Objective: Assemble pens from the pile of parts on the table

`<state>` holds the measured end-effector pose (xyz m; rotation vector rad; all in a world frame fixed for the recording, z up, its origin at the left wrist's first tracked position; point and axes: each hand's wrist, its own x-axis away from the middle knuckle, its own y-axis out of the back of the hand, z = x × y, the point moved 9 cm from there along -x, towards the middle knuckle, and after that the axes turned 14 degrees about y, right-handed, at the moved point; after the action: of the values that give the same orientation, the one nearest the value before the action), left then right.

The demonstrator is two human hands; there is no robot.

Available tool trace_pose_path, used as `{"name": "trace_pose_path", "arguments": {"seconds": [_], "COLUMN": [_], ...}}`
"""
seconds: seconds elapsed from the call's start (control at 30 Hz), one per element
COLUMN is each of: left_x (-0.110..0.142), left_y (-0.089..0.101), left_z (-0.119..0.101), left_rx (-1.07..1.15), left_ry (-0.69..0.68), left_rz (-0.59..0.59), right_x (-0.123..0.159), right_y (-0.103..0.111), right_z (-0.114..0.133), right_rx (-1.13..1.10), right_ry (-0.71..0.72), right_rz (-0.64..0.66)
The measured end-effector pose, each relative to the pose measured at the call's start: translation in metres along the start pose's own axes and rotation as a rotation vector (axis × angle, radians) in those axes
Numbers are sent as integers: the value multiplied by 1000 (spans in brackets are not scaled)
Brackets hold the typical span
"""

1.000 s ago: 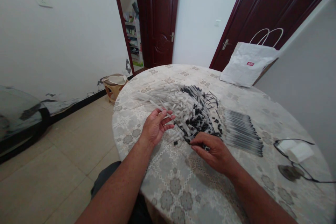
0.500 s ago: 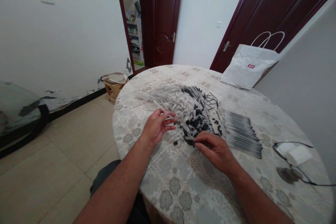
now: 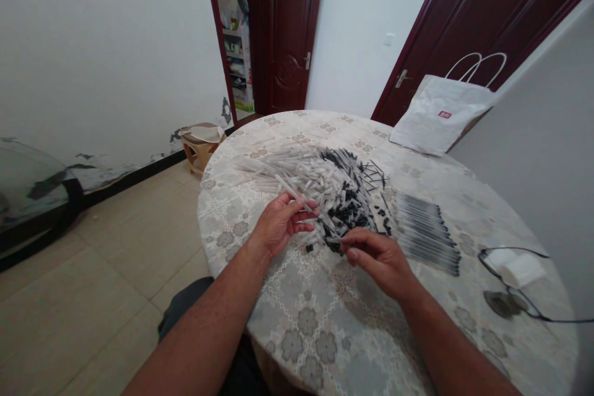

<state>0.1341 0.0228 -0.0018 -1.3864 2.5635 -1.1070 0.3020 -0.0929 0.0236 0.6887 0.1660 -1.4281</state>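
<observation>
- Through the head camera I see 2 bare hands working over a round table [image 3: 297, 300] covered with a flowered cloth
- My left hand [image 3: 278, 226] has its thumb and forefinger clamped on a pale tube [image 3: 288, 189], the other fingers loosely spread; the tube slants up and away toward the table's left edge, above the near left side of the heap
- My right hand [image 3: 378, 260] is palm down at the near side of the heap, thumb and forefinger close together beside small black caps [image 3: 346, 216]; I cannot tell whether they pinch a piece, as it is too small from here
- The heap lies around the table's middle: white tubes [image 3: 260, 167] fan out toward the left edge, the black caps gather on the near side, and thin dark sticks [image 3: 341, 161] lie toward the far edge
- Between the heap and the right edge I have a row of pens [image 3: 424, 229], side by side
- Near the right edge I see glasses [image 3: 494, 272] and a white roll [image 3: 524, 269], close together
- A white bag [image 3: 439, 114] with 2 handles stands at the far right edge
</observation>
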Motion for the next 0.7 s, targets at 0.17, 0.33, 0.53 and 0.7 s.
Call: {"name": "trace_pose_path", "arguments": {"seconds": [0.17,0.33,0.53,0.7], "left_x": [2,5,5,3], "left_y": [-15,-30,-30,-23], "left_z": [16,37,44,36], "left_rx": [-86,-159,-148,0], "left_ry": [92,210,247,239], "left_rz": [106,201,211,153], "right_x": [2,1,4,1], "right_y": [-2,-6,-12,7], "right_z": [-6,-13,-24,-17], "right_rx": [-244,-175,-42,152], "right_ry": [-60,-94,-233,-197], "right_rz": [-64,-135,-202,-227]}}
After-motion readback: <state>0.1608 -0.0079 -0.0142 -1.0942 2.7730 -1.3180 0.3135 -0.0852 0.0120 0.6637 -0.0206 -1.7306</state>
